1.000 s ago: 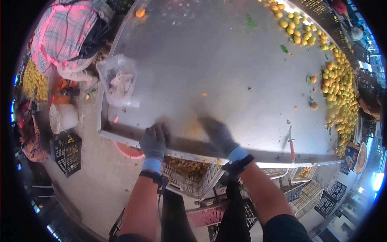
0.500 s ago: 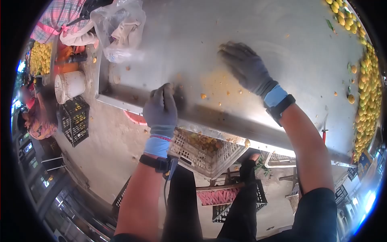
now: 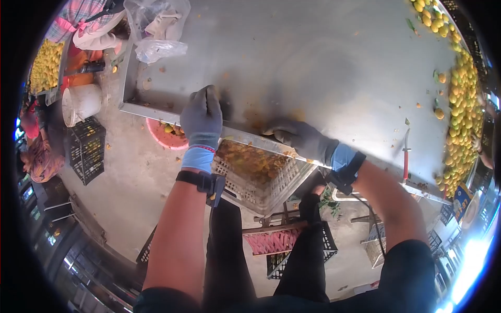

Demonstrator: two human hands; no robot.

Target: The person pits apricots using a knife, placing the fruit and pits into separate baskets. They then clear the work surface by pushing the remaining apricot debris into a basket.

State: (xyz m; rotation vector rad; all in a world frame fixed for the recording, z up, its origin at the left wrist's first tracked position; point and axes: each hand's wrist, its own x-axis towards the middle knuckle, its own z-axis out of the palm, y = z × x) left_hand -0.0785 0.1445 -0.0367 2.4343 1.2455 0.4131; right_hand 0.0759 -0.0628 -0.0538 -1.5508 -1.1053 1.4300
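Observation:
My left hand (image 3: 202, 119), in a grey glove with a blue cuff, is at the near rim of the metal table (image 3: 313, 57). Its fingers are closed in a pinch; whatever may be between them is hidden. Just inside the same rim, my right hand (image 3: 298, 136) lies low on the table, gloved alike, its fingers stretched to the left and slightly cupped, with no object visible in them. Wet yellowish scraps (image 3: 255, 116) lie between the two hands. Below the rim, a pale plastic crate (image 3: 245, 192) holds brown and yellow scraps.
Yellow-green fruit (image 3: 464, 109) is heaped along the table's right side. A red-handled knife (image 3: 405, 161) lies near the right front rim. A plastic bag (image 3: 162, 49) rests at the back left. On the floor stand a pink basin (image 3: 156, 134), white bucket (image 3: 83, 101) and black crate (image 3: 86, 151).
My right hand has swept from the middle of the table toward me to the near rim, and scraps have gathered there. My left hand remains pinched at the rim. The view has shifted slightly.

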